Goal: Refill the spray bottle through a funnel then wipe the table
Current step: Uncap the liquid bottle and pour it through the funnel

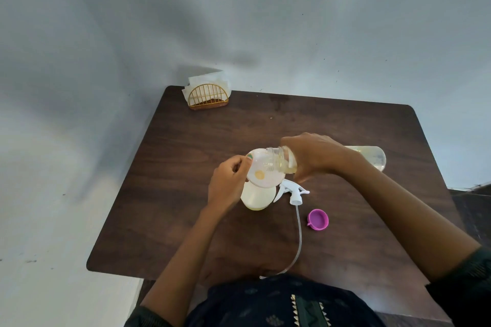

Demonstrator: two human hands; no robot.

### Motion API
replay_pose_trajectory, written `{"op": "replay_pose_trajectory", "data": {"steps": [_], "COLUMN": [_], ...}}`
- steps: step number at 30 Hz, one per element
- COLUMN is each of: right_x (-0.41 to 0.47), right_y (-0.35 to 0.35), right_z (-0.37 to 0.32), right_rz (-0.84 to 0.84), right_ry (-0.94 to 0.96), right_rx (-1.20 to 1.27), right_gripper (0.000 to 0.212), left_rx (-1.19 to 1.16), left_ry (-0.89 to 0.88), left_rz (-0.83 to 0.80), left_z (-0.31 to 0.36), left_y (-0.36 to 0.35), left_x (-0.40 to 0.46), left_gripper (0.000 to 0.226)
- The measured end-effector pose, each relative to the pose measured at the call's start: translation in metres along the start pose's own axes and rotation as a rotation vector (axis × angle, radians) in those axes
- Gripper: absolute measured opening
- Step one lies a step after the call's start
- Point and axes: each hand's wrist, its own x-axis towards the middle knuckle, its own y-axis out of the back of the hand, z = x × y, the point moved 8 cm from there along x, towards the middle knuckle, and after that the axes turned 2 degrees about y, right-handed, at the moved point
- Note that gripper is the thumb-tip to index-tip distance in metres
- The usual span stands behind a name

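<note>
Tipping unlabelled refill bottle (287,163) over funnel (261,171); no legible writing.

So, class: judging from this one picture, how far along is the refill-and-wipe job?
Done: the spray head is off and lying on the table, and the purple cap is off beside it. In hand: the left hand steadies the funnel on the spray bottle while the right hand tips the refill bottle into it. Left: refit the spray head and wipe the table.

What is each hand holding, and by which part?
Left hand pinches the funnel by its rim, steadying it on the spray bottle. Right hand grips the refill bottle around its body, tilted over the funnel.
</note>
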Motion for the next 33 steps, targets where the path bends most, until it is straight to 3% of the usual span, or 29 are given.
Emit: {"op": "replay_pose_trajectory", "data": {"steps": [22,33], "right_x": [-0.0017,0.0008], "right_y": [0.0038,0.0007], "right_z": [-0.0029,-0.0017], "right_rz": [0.011,0.0], "right_ry": [-0.008,-0.01], "right_rx": [0.018,0.025], "right_gripper": [0.048,0.046], "left_rx": [-0.007,0.005], "left_ry": [0.002,0.014], "left_rz": [-0.009,-0.009], "left_z": [0.0004,-0.0043], "left_y": [-0.0008,-0.0019], "left_x": [0.0007,0.0023], "left_gripper": [0.035,0.044]}}
